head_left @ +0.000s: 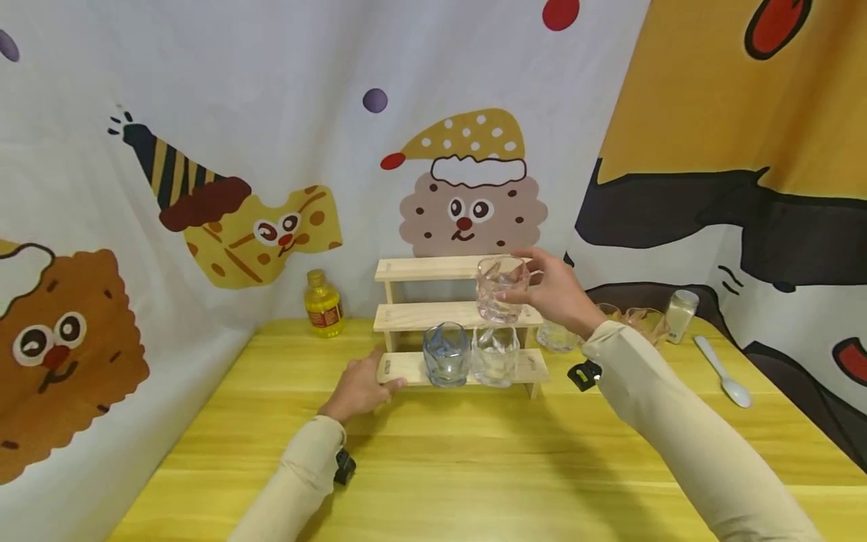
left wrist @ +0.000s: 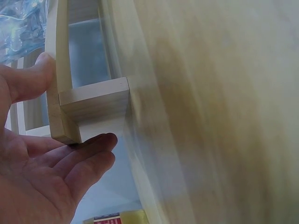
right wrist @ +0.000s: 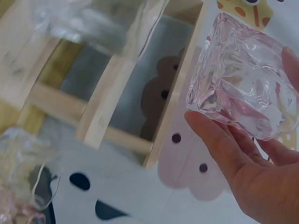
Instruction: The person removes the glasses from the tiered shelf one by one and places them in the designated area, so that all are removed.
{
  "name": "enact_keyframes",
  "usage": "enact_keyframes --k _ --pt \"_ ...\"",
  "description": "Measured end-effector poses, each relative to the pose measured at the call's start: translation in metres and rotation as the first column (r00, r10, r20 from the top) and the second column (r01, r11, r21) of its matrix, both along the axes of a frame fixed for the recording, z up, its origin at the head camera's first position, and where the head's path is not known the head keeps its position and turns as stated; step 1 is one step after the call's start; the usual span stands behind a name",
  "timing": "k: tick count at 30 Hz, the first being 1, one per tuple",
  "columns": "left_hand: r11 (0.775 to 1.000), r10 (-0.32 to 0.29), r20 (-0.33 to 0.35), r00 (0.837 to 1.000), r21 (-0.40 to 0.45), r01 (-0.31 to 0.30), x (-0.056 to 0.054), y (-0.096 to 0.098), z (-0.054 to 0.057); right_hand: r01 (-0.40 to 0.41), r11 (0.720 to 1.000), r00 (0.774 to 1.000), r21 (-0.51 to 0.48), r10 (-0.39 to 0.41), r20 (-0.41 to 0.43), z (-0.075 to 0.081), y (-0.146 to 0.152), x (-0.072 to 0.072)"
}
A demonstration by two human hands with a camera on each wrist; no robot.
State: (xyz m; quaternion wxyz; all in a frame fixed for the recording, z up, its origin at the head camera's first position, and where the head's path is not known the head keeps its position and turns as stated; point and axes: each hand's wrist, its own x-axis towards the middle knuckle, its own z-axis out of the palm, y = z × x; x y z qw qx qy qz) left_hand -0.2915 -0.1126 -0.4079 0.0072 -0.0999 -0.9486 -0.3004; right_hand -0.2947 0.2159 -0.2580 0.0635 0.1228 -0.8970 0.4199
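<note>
My right hand grips a pale pink faceted glass, held up in front of the right part of a three-tier wooden rack. In the right wrist view the thumb and fingers lie on opposite sides of this glass. On the rack's lowest step stand a bluish glass and a clear glass, side by side. My left hand holds the left end of that step. The left wrist view has the thumb on the board and the fingers at its end.
A yellow bottle stands left of the rack. Right of it are a clear glass, pinkish-orange glasses partly behind my right arm, a lidded jar and a white spoon. A printed cloth hangs behind the table.
</note>
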Motion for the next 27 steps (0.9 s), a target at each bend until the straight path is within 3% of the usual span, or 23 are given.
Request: enact_keyframes --k 10,27 --pt "1.000 -0.004 -0.054 0.999 0.006 0.004 0.000 -0.003 -0.003 0.044 0.997 0.999 0.063 -0.043 -0.015 -0.009 0.035 0.014" --pt "1.000 -0.009 -0.033 0.999 0.026 0.010 -0.001 -0.001 -0.006 0.082 0.996 0.997 0.046 -0.082 0.002 -0.051 0.079 0.022"
